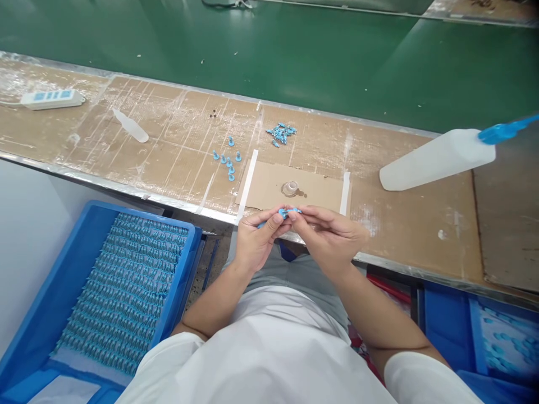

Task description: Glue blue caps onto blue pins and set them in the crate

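Blue piece (283, 213) is pinched in both hands (257, 238) (330, 233); the white bottle (438, 160) looks plain.

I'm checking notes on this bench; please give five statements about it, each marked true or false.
1. The left hand and right hand hold small blue pieces. True.
2. The power strip lies far right. False: the power strip lies far left.
3. A clear cup sits on the taped cardboard sheet. True.
4. The lower-left bin holds nothing. False: the blue bin holds rows of blue parts.
5. The blue-tipped bottle is right of the cardboard sheet. True.
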`<state>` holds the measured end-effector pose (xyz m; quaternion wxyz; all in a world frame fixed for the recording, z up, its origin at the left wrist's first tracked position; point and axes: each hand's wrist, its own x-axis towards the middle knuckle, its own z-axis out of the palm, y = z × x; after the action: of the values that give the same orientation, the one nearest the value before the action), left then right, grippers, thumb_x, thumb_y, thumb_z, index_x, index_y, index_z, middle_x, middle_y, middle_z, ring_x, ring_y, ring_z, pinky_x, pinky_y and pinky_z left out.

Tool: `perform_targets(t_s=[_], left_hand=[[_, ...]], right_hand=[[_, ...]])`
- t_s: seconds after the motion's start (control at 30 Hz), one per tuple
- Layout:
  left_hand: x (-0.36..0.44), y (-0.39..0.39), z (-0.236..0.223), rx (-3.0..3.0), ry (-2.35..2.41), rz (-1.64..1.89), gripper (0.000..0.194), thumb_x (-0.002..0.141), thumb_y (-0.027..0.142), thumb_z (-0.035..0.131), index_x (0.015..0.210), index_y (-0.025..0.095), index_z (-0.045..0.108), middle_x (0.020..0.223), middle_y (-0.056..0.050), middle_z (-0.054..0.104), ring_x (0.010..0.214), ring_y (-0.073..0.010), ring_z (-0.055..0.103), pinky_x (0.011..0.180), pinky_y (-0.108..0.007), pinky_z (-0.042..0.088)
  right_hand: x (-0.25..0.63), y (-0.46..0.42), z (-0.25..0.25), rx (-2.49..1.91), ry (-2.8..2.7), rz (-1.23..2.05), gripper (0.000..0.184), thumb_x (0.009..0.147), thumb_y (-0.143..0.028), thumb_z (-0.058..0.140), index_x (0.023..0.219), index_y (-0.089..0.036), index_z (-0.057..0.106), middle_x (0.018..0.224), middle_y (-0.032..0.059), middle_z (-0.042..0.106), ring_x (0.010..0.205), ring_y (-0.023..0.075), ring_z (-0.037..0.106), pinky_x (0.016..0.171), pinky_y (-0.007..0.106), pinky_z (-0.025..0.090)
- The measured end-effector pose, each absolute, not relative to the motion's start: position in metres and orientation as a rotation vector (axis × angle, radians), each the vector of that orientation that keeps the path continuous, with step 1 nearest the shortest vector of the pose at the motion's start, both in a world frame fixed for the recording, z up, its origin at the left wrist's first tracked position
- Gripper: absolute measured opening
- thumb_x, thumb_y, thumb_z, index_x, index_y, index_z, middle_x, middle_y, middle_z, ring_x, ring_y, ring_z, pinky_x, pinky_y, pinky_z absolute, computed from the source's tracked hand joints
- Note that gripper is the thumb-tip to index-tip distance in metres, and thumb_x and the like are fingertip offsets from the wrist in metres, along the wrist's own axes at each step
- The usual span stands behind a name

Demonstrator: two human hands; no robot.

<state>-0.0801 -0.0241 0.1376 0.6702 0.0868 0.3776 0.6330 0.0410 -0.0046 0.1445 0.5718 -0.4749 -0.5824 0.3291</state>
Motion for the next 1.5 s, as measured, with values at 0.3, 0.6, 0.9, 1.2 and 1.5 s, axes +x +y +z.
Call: perform_targets(t_s=[0.3, 0.6, 0.9, 1.2, 1.5], left_hand=[[-0.084, -0.025, 0.140, 0.319, 0.869, 1.451, 0.027, 0.062, 0.029, 0.087, 0.085, 0.019, 0.079, 0.087, -0.006, 0.078, 0.074, -0.0160, 0.074, 0.070, -0.023, 0.062], [-0.080, -0.027, 0.139, 0.429, 0.872, 1.451, 0.026, 0.061, 0.031, 0.088, 0.084, 0.020, 0.080, 0.087, -0.005, 0.076, 0.074, -0.0147, 0.072, 0.067, -0.023, 0.062], [-0.068, -0.024, 0.139, 0.382, 0.790, 1.425, 0.023, 0.064, 0.028, 0.086, 0.085, 0.021, 0.079, 0.091, -0.004, 0.077, 0.081, -0.0159, 0.073, 0.074, -0.025, 0.062], [-0.063, -0.024, 0.136, 0.329, 0.768, 1.408, 0.022, 0.060, 0.024, 0.088, 0.079, 0.020, 0.079, 0.087, -0.003, 0.077, 0.084, -0.0157, 0.073, 0.082, -0.026, 0.059], [-0.062, -0.026, 0.131, 0.376, 0.694, 1.345, 0.022, 0.057, 0.022, 0.089, 0.076, 0.023, 0.079, 0.089, -0.002, 0.076, 0.084, -0.0146, 0.072, 0.076, -0.023, 0.060]], right_hand=[[0.041, -0.003, 0.149, -1.065, -1.425, 0.738, 0.026, 0.070, -0.015, 0.082, 0.092, -0.027, 0.076, 0.088, -0.0009, 0.077, 0.074, 0.0187, 0.075, 0.070, 0.030, 0.065], [0.045, -0.004, 0.146, -0.993, -1.356, 0.742, 0.025, 0.067, -0.018, 0.083, 0.089, -0.024, 0.074, 0.080, 0.0012, 0.076, 0.071, 0.0196, 0.074, 0.064, 0.030, 0.065], [0.055, -0.008, 0.152, -1.076, -1.317, 0.786, 0.025, 0.067, -0.021, 0.085, 0.089, -0.023, 0.074, 0.084, 0.0022, 0.077, 0.072, 0.0197, 0.075, 0.067, 0.030, 0.065], [0.063, -0.002, 0.150, -1.088, -1.174, 1.061, 0.020, 0.063, -0.022, 0.086, 0.079, -0.022, 0.074, 0.076, 0.0016, 0.075, 0.066, 0.0156, 0.071, 0.062, 0.025, 0.061], [0.070, -0.006, 0.150, -0.999, -1.081, 1.256, 0.021, 0.065, -0.020, 0.087, 0.079, -0.023, 0.073, 0.067, -0.0006, 0.073, 0.059, 0.0123, 0.070, 0.058, 0.021, 0.060]])
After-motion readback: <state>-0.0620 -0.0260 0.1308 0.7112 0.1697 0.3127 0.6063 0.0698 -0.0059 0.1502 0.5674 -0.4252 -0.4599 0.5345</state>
